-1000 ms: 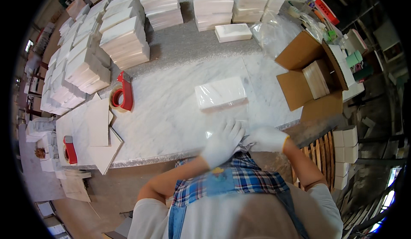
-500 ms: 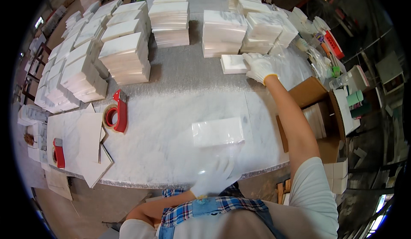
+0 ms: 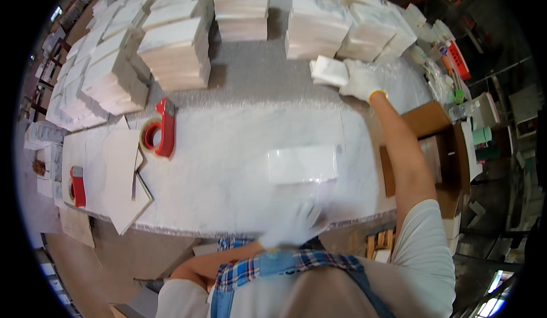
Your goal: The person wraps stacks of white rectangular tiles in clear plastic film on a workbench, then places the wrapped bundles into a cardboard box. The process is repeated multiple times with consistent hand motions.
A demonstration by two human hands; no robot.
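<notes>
My right hand, in a white knit glove, reaches far across the table and is closed on the right end of a white tile. That tile is turned and tilted slightly over a low pile of tiles. Nearer me, a white tile in see-through plastic wrap lies flat on the white dusty tabletop. My left hand, also gloved, is at the table's near edge beside the loose end of that wrap. Motion smears its fingers, so their grip cannot be made out.
Tall stacks of white tiles line the far left; more stacks stand far right. Red tape dispensers and cardboard sheets lie at left. An open cardboard box is under my right forearm. Plastic bags lie beside my right hand.
My right hand has gripped the top tile, turning and sliding it off line with the pile. My left hand stays near the wrap. The whole view has shifted slightly.
</notes>
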